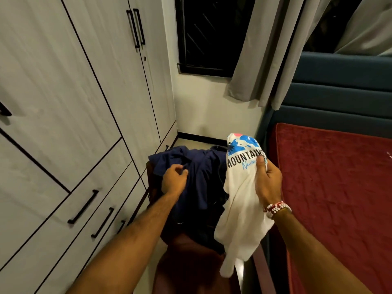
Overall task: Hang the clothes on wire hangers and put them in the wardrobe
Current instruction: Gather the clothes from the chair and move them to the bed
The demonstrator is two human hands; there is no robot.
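Evidently early in the job, a person stands between a closed pale wood-grain wardrobe with black bar handles (84,92) and a bed under a dark red quilted cover (339,187), sorting laundry. The right hand (268,179), its wrist ringed by a red-and-white beaded bracelet (275,209), grips a white cotton T-shirt printed with a blue mountain scene and the word "MOUNTAINS" (241,198), thumb pressed over the lettering and fingers wrapped behind the bunched cloth. The left hand (174,180) sits on a navy blue cloth garment (201,166) atop a dark heap of clothes, its curled fingers apparently pinching a fold.

By the look of it, nothing is hung. No wire hanger can be made out with certainty among the dark heap, every wardrobe door in view is shut, and the pile rests on what seems to be a maroon padded seat (191,262) between wardrobe and bed. Finding hangers, threading each garment and opening the wardrobe all appear to lie ahead.

The T-shirt is lifted clear of the heap, just to its right. It hangs crumpled, its long axis near vertical, printed chest uppermost and facing the camera, the lettering rising slightly to the right, the loose lower end trailing down toward the floor.
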